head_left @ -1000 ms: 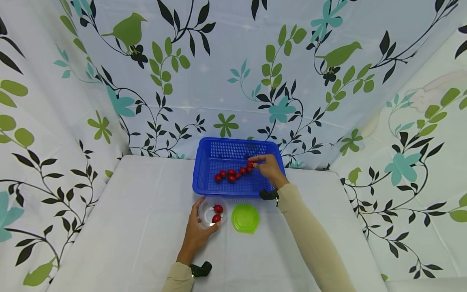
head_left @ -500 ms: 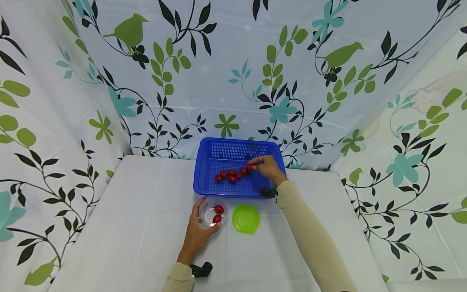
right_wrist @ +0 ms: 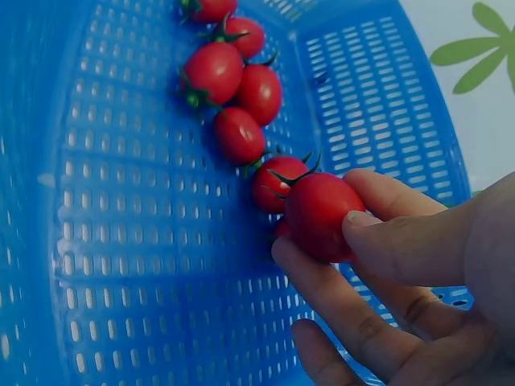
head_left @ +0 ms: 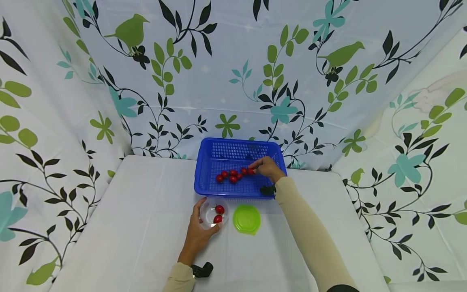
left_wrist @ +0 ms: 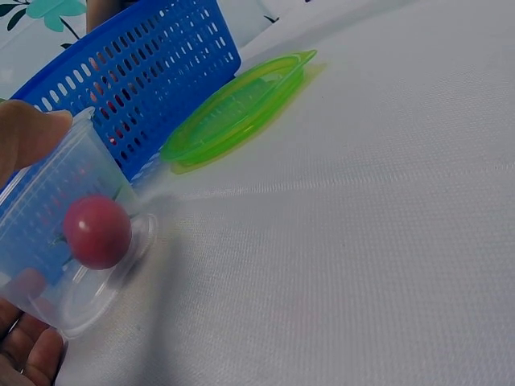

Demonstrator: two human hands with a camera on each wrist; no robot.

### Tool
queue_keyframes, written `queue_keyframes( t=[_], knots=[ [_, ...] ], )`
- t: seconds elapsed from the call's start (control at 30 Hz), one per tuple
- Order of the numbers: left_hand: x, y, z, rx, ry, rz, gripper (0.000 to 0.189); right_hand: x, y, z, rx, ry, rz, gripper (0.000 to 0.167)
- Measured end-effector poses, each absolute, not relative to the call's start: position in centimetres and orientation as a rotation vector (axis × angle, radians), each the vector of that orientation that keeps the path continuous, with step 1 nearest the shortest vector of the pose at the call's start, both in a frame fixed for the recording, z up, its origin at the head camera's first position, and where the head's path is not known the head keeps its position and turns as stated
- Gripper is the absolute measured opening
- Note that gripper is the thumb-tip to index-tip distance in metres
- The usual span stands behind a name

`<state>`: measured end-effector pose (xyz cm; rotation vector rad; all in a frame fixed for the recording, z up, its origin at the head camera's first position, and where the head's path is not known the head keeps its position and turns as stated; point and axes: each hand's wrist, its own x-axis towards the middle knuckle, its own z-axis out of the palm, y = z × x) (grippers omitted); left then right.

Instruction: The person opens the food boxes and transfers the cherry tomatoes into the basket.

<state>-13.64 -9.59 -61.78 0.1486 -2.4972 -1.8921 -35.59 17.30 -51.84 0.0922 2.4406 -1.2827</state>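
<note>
My left hand (head_left: 198,231) grips a clear round plastic container (head_left: 208,209) on the table, fingers round one side and thumb at the rim. Inside it lie two cherry tomatoes, one of them a red tomato (left_wrist: 97,232) seen through the wall in the left wrist view. Over the blue plastic basket (head_left: 204,184), my right hand (head_left: 268,167) pinches a cherry tomato (right_wrist: 322,215) with a green stem between thumb and fingers. Several more cherry tomatoes (right_wrist: 213,72) lie in a loose row on the basket floor beside it.
A bright green lid (head_left: 246,219) lies on the white table cover (head_left: 157,227), right of the container and in front of the basket. Behind the basket hangs a patterned cloth (head_left: 226,81) with leaves and birds; similar cloth stands at both sides.
The right fingers have drawn in round the tomato, which has come slightly toward the front of the basket. My left hand and the container have stayed in place.
</note>
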Motion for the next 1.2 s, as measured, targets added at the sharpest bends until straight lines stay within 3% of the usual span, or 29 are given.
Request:
queue_keyframes(
  t=[1.2],
  knots=[
    [-13.6, -9.6, -62.0, 0.150, -2.509, -1.868, 0.103, -36.2, 16.7, -52.9, 0.051, 2.474, -1.079, 0.026]
  ],
)
